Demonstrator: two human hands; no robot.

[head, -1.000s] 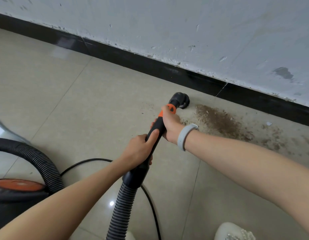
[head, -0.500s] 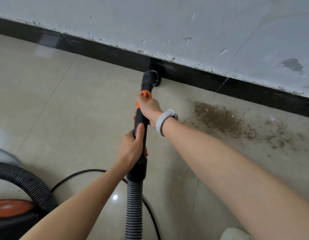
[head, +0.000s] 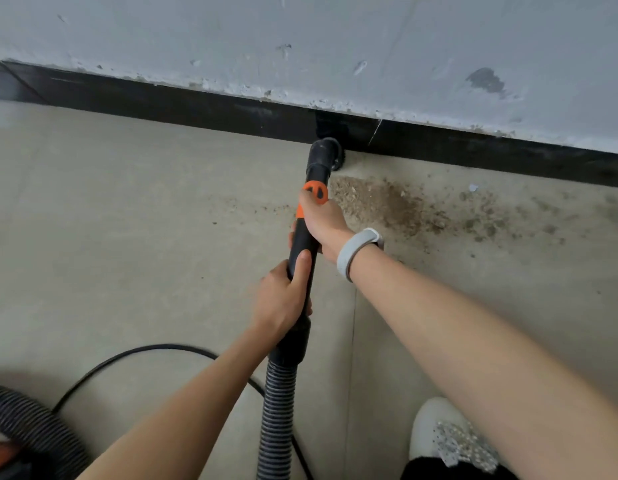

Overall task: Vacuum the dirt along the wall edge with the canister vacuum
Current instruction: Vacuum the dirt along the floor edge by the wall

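A black vacuum wand (head: 302, 251) with an orange collar runs from the ribbed grey hose (head: 275, 417) up to a round black brush nozzle (head: 324, 152), which touches the floor against the black skirting board (head: 196, 105). My right hand (head: 323, 223) grips the wand near the orange collar; a white band sits on that wrist. My left hand (head: 283, 299) grips the wand lower down, thumb along the tube. Brown dirt (head: 397, 206) lies on the beige tiles just right of the nozzle and trails further right along the wall.
The canister's orange and black body (head: 2, 462) and its thick hose loop (head: 33, 424) sit at the bottom left. A black power cord (head: 137, 351) curves across the tiles. A white shoe (head: 449, 434) stands at the bottom right. The pale wall (head: 335, 39) is chipped.
The nozzle went from the open floor left of the dirt up to the skirting board, then slid right along it to the dirt's near edge. Both hands kept their grip.
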